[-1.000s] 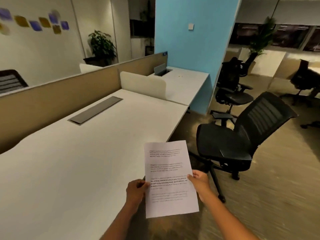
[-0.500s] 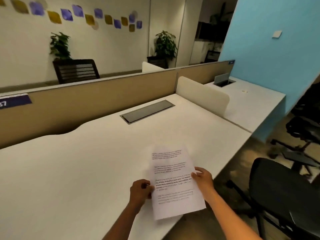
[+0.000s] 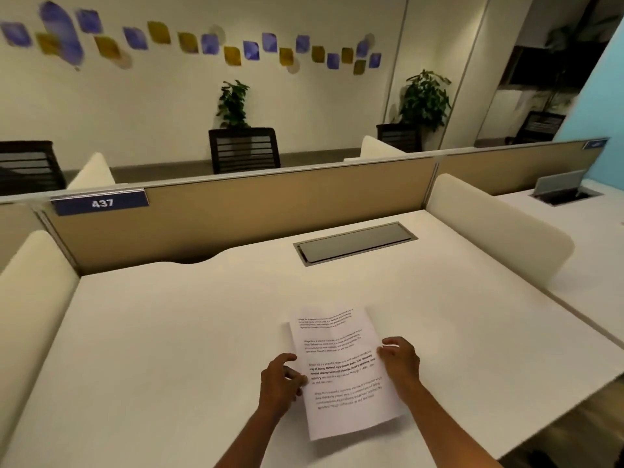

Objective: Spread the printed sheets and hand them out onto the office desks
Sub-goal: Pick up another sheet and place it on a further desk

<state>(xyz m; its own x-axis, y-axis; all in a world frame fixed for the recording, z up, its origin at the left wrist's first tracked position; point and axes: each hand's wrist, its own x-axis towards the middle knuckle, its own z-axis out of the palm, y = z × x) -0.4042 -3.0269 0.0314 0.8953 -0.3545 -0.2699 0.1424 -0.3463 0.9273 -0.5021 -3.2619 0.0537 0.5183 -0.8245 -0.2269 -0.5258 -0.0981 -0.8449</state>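
Note:
Printed sheets (image 3: pixel 341 366), white with several blocks of black text, lie low over the white office desk (image 3: pixel 185 332) near its front edge; whether they rest flat on it I cannot tell. My left hand (image 3: pixel 280 380) pinches their left edge, thumb on top. My right hand (image 3: pixel 401 361) grips the right edge with curled fingers. How many sheets are in the stack is not visible.
A grey cable flap (image 3: pixel 354 243) sits in the desk near the tan partition (image 3: pixel 236 217), which carries a blue label "437" (image 3: pixel 101 203). Cream side dividers (image 3: pixel 496 228) stand on both sides. Another white desk (image 3: pixel 594 244) lies to the right. Black chairs (image 3: pixel 243 150) stand beyond the partition.
My view has turned left from the aisle and chair to face this desk. Both hands have carried the sheets from off the desk's edge to over its surface and lowered them.

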